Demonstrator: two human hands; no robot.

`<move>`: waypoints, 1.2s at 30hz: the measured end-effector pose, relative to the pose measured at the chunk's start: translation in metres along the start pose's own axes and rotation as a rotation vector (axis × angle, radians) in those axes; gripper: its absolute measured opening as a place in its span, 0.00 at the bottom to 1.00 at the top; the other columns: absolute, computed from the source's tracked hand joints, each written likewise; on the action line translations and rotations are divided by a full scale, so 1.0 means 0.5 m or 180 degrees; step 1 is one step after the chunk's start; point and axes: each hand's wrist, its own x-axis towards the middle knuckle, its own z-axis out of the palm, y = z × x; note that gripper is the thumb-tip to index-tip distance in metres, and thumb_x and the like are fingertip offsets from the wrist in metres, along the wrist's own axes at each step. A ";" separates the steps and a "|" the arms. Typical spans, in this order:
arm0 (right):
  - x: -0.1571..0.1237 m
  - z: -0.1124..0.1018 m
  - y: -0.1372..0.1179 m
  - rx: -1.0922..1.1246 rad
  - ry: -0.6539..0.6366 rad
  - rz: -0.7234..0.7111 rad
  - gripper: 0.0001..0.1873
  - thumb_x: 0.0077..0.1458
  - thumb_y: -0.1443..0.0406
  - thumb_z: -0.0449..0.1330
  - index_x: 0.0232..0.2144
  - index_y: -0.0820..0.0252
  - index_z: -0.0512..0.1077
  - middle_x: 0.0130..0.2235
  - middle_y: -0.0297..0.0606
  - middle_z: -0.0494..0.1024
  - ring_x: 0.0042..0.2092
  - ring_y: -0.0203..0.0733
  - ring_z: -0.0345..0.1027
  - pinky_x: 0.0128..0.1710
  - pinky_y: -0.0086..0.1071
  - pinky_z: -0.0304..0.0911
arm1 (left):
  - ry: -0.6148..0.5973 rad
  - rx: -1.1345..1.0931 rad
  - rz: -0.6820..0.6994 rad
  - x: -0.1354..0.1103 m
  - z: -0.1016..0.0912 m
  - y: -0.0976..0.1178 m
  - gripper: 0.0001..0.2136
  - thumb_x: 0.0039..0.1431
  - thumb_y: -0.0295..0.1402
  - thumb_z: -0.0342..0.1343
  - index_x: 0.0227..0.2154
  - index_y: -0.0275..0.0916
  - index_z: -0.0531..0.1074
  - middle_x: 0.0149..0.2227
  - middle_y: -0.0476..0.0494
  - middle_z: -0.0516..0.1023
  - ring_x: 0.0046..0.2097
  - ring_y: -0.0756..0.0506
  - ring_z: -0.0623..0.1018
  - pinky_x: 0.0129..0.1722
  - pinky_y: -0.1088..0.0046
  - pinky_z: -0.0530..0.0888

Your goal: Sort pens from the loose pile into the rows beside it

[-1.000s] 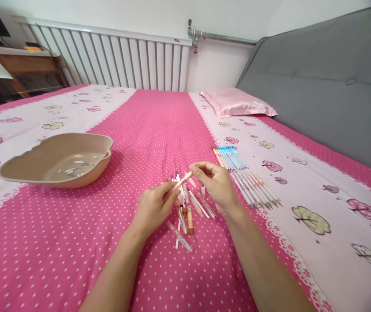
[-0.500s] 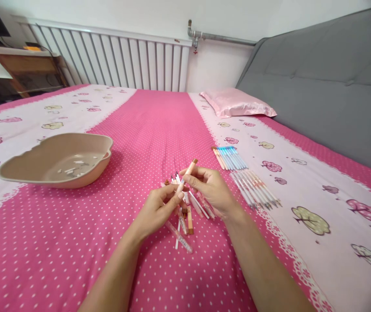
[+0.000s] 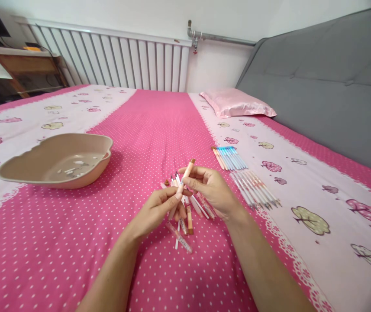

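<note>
Between my two hands is a pale pink pen with a brown end, tilted up and to the right. My left hand pinches its lower part between thumb and fingers. Higher up, the thumb and fingers of my right hand close on the same pen. Beneath both hands lies a loose pile of pens and pen parts, among them a clear pink printed tube and an orange-brown tube. My hands hide part of this pile.
Left on the bed stands a beige basin holding several small white pieces. To the right lie a row of blue and orange pens and a row of clear pens. A pink pillow rests farther back beside the grey headboard.
The pen and my hands have shifted slightly left, and the pen stands a little steeper. Both hands keep hold of it. The basin and pen rows have not moved.
</note>
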 end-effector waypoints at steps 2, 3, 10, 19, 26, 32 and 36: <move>-0.001 -0.001 -0.001 -0.0080 -0.0007 -0.0042 0.12 0.46 0.65 0.65 0.36 0.59 0.74 0.33 0.34 0.75 0.37 0.35 0.69 0.42 0.34 0.66 | -0.0049 -0.0066 -0.0020 -0.002 0.001 0.002 0.15 0.60 0.39 0.49 0.41 0.32 0.71 0.22 0.46 0.74 0.23 0.53 0.70 0.24 0.78 0.65; -0.001 -0.002 -0.001 -0.0112 -0.0017 -0.0053 0.13 0.46 0.65 0.64 0.37 0.58 0.73 0.34 0.35 0.75 0.38 0.35 0.69 0.43 0.34 0.65 | -0.0075 -0.0099 -0.0022 -0.003 0.001 0.002 0.15 0.60 0.39 0.49 0.41 0.32 0.71 0.22 0.46 0.74 0.22 0.53 0.70 0.24 0.78 0.65; -0.002 -0.007 -0.005 -0.0167 -0.0247 -0.0049 0.15 0.49 0.66 0.62 0.42 0.58 0.71 0.36 0.36 0.75 0.40 0.36 0.70 0.43 0.34 0.65 | -0.0346 -0.0633 -0.0070 -0.007 0.005 0.004 0.14 0.63 0.36 0.45 0.36 0.33 0.73 0.16 0.49 0.69 0.22 0.51 0.73 0.27 0.76 0.69; -0.004 -0.011 -0.009 -0.0100 -0.0461 -0.0071 0.15 0.50 0.67 0.62 0.43 0.58 0.71 0.38 0.36 0.76 0.42 0.36 0.70 0.47 0.34 0.64 | -0.0508 -0.1019 -0.0164 -0.011 0.001 0.001 0.14 0.64 0.34 0.43 0.35 0.32 0.73 0.18 0.47 0.72 0.23 0.50 0.74 0.28 0.75 0.71; -0.005 -0.011 -0.008 -0.0062 -0.0525 -0.0059 0.17 0.50 0.65 0.62 0.44 0.57 0.71 0.38 0.36 0.76 0.42 0.36 0.70 0.48 0.36 0.65 | -0.0442 -0.0955 -0.0204 -0.010 0.004 0.005 0.14 0.62 0.36 0.47 0.27 0.33 0.71 0.18 0.46 0.73 0.23 0.49 0.74 0.28 0.74 0.70; -0.004 -0.012 -0.005 -0.0053 -0.0502 -0.0051 0.16 0.49 0.63 0.63 0.42 0.57 0.72 0.39 0.36 0.76 0.42 0.36 0.70 0.48 0.37 0.64 | -0.0404 -0.0825 -0.0190 -0.010 0.004 0.005 0.17 0.61 0.38 0.47 0.21 0.33 0.69 0.18 0.44 0.73 0.24 0.48 0.74 0.28 0.73 0.69; -0.003 -0.013 -0.001 -0.0052 -0.0452 -0.0074 0.13 0.48 0.63 0.64 0.39 0.56 0.73 0.38 0.35 0.76 0.41 0.35 0.70 0.47 0.35 0.64 | -0.0413 -0.0759 -0.0187 -0.009 0.004 0.005 0.19 0.61 0.38 0.46 0.18 0.33 0.68 0.18 0.44 0.73 0.24 0.48 0.74 0.29 0.72 0.70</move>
